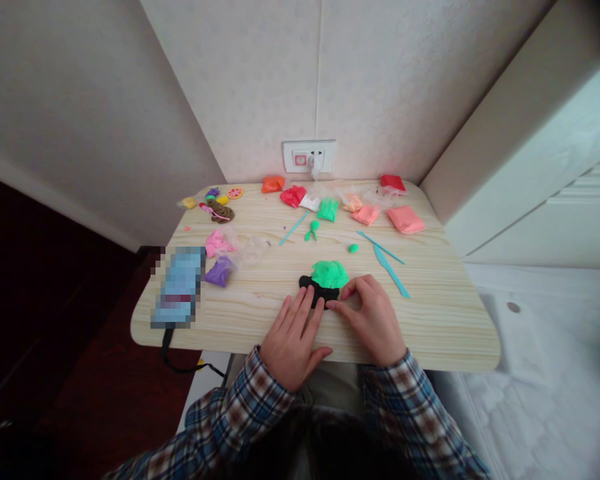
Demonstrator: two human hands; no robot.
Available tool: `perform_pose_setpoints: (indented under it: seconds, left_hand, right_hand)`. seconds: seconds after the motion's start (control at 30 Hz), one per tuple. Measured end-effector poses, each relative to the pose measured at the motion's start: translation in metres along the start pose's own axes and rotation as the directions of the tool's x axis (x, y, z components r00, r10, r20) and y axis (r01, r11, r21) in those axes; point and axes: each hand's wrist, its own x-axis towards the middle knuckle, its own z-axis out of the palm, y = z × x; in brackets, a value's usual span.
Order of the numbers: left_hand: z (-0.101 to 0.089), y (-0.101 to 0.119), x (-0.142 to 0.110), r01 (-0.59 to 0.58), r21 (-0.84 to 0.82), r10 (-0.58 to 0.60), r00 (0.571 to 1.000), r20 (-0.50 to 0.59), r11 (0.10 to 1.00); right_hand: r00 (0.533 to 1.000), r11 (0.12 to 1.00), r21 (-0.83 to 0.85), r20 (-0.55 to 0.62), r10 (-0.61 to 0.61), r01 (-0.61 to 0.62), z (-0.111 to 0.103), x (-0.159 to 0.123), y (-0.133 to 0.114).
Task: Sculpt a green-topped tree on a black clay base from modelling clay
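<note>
A flat piece of black modelling clay (320, 293) lies on the table near its front edge, joined to a rounded bright green clay piece (330, 273) just behind it. My left hand (294, 337) rests with fingers stretched out, their tips pressing on the black clay. At the right end of that clay, my right hand (373, 317) pinches its edge between thumb and bent index finger. Behind the pieces sit a small green clay ball (353, 248) and a little green clay shape with two legs (313, 231).
Blue plastic tools, including a knife (391, 270) and a thin stick (294, 228), lie on the table (250, 327). Several clay packets line the back, one salmon packet (405, 219) at right. A phone (179, 287) with a strap lies left, near purple clay (219, 272).
</note>
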Motion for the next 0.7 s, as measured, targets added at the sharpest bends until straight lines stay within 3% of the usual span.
perform_pose_setpoints:
  seconds: [0.3, 0.43, 0.57, 0.7]
  left_hand:
    - [0.003, -0.004, -0.003, -0.002, -0.112, -0.002, 0.999, -0.039, 0.994]
    - [0.003, -0.005, 0.0, 0.138, -0.256, -0.171, 0.979, -0.114, 0.957]
    - [0.002, -0.004, 0.009, 0.21, -0.193, -0.223, 0.973, -0.051, 0.958]
    - [0.001, -0.005, 0.012, 0.202, -0.159, -0.199, 0.979, 0.034, 0.966]
  right_hand:
    - [0.995, 0.996, -0.049, 0.064, 0.078, -0.075, -0.009, 0.013, 0.0]
    - [0.992, 0.996, -0.088, 0.123, 0.037, -0.026, -0.012, 0.016, 0.005]
    - [0.978, 0.997, 0.051, 0.194, -0.07, 0.061, -0.01, 0.015, 0.009]
    - [0.981, 0.99, 0.083, 0.151, -0.124, 0.113, 0.0, 0.016, 0.007]
